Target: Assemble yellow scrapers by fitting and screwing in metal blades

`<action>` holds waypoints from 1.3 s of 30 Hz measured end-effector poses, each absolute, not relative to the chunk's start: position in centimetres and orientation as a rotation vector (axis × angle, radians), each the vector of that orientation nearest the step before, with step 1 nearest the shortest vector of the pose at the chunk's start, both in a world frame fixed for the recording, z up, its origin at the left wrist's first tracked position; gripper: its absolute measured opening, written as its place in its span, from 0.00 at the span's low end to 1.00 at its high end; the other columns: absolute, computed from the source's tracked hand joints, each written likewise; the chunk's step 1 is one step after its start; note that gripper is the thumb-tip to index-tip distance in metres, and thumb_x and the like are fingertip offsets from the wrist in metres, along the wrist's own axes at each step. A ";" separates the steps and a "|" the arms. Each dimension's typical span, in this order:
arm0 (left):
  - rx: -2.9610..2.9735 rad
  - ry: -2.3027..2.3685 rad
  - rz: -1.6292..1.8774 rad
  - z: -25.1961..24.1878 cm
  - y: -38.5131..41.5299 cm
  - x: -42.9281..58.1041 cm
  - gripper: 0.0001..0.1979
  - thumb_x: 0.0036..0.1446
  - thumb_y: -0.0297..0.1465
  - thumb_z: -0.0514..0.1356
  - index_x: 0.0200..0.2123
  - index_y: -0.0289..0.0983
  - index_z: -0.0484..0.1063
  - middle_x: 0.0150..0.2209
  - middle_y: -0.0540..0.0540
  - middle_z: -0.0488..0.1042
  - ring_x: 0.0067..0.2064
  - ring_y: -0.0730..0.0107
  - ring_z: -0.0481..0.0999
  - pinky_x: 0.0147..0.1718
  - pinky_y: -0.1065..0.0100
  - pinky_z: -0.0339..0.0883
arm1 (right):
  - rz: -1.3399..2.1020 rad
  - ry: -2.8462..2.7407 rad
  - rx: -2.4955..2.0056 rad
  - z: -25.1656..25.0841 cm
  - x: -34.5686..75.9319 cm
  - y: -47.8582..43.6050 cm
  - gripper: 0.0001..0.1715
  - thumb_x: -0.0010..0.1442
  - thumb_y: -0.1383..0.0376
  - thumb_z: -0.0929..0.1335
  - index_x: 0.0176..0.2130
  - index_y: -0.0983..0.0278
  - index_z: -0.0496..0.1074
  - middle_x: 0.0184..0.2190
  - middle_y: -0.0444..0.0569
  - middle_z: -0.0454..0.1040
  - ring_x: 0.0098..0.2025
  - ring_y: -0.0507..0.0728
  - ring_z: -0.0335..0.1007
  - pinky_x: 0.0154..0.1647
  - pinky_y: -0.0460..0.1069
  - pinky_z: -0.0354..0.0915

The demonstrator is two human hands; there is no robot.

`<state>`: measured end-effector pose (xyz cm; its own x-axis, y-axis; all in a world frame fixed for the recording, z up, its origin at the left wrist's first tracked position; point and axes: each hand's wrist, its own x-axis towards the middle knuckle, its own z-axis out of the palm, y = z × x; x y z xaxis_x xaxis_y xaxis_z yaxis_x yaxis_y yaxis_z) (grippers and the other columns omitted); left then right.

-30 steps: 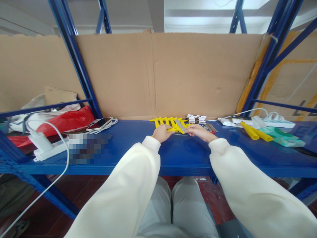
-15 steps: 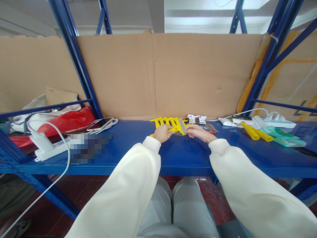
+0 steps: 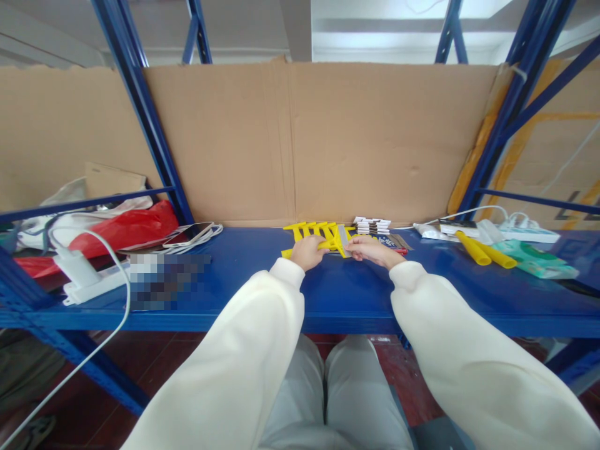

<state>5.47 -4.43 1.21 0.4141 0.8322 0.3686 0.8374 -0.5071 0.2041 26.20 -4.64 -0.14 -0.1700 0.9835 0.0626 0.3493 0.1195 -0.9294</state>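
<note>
My left hand is closed round the handle of a yellow scraper. The scraper's wide head points right and carries a flat grey blade. At the near end of that blade, the fingers of my right hand are pinched together on its edge; my fingertips partly hide the contact. Behind my hands lies a row of several more yellow scrapers. Small white packs are stacked to the right of the row. A dark flat packet with red edges lies partly behind my right hand.
Two yellow tubes and a green packet lie on the right of the blue shelf. On the left are a white power strip, cables and a red bag. A cardboard wall stands behind.
My right hand has shifted slightly left along with its forearm, closer in on the scraper head. The scraper head has tilted a little; my left hand stays almost where it was.
</note>
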 end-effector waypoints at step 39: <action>-2.710 -1.355 -0.466 0.6 -5.4 6.0 0.24 0.69 0.31 0.48 0.65 0.49 0.65 0.52 0.41 0.75 0.54 0.58 0.76 0.52 0.62 0.69 | -0.047 -1.551 -2.365 1.1 29.7 -4.4 0.20 0.61 0.62 0.65 0.47 0.68 0.78 0.49 0.65 0.76 0.59 0.71 0.66 0.58 0.67 0.59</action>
